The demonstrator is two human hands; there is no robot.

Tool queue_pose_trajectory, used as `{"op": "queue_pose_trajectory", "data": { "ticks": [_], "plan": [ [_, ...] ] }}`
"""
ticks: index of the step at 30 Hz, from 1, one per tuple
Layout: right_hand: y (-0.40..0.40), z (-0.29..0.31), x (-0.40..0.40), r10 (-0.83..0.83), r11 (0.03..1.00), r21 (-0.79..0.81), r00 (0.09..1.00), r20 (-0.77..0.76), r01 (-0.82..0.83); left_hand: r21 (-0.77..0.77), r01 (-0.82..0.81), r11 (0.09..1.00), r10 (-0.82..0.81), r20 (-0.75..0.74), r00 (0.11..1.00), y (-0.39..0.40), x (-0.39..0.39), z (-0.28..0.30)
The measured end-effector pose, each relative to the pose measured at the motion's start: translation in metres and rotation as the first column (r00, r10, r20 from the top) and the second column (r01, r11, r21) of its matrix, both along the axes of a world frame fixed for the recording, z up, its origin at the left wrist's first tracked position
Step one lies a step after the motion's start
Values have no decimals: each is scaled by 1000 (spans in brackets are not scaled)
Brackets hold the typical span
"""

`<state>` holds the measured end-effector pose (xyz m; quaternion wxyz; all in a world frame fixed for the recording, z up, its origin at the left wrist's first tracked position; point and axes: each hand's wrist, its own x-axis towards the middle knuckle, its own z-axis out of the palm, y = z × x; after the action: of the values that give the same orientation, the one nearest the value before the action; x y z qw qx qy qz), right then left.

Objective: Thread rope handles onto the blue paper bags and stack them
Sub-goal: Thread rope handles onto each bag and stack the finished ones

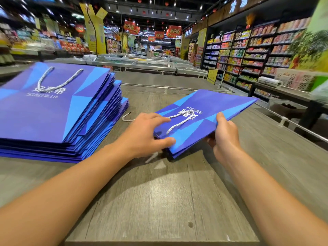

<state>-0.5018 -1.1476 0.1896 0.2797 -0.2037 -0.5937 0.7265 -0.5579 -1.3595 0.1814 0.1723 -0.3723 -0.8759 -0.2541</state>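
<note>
Left hand point(149, 132) and right hand point(224, 132) pinch the flat blue paper bag point(209, 112) by its near edge; its white rope handle point(179, 121) lies on top. The tall stack of blue paper bags point(58, 112) lies leftward, nearer the left hand; the held bag's long axis points away rightward

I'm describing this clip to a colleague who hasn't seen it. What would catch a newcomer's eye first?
Most striking is the tall stack of blue paper bags at the left of the grey table, a white rope handle on its top bag. Just right of centre, the left hand and right hand grip another blue bag, tilted off the table. Supermarket shelves fill the right background.
</note>
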Motion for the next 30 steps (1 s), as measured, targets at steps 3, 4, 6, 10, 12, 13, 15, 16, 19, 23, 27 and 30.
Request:
{"op": "queue_pose_trajectory", "data": {
  "ticks": [3,4,6,10,12,13,15,16,19,23,27,30],
  "plan": [
    [-17,4,5,152,987,74,982,-109,-144,-132,23,991,-24,-7,1000,8,4,-7],
    [-21,3,6,207,972,139,969,-137,-188,-174,20,985,-19,8,1000,9,3,-9],
    [-26,1,9,289,925,300,944,-158,-233,-217,7,976,-4,13,1000,9,-2,-12],
    [-28,1,15,376,794,559,915,-147,-236,32,-14,999,14,11,1000,5,-3,-7],
    [-26,3,18,387,754,613,914,-122,-238,234,-41,971,22,83,996,3,3,0],
    [-25,3,19,381,736,634,919,-101,-236,308,-56,950,21,116,993,2,6,3],
    [-24,4,20,343,724,656,936,-73,-214,427,-55,902,-45,222,974,1,11,8],
    [-23,4,19,320,729,656,945,-71,-197,505,-42,862,-130,300,945,1,14,9],
    [-19,5,17,205,698,702,979,-3,-144,704,-147,694,-377,530,760,7,21,12],
    [-8,-2,13,66,568,791,971,232,-227,701,-314,640,-414,659,628,7,22,17],
    [-6,-7,11,56,519,759,901,430,-394,570,-430,700,-298,780,549,-2,11,13],
    [-6,-8,11,87,492,751,883,461,-440,357,-449,819,62,723,688,-8,-2,8]
  ]
}}
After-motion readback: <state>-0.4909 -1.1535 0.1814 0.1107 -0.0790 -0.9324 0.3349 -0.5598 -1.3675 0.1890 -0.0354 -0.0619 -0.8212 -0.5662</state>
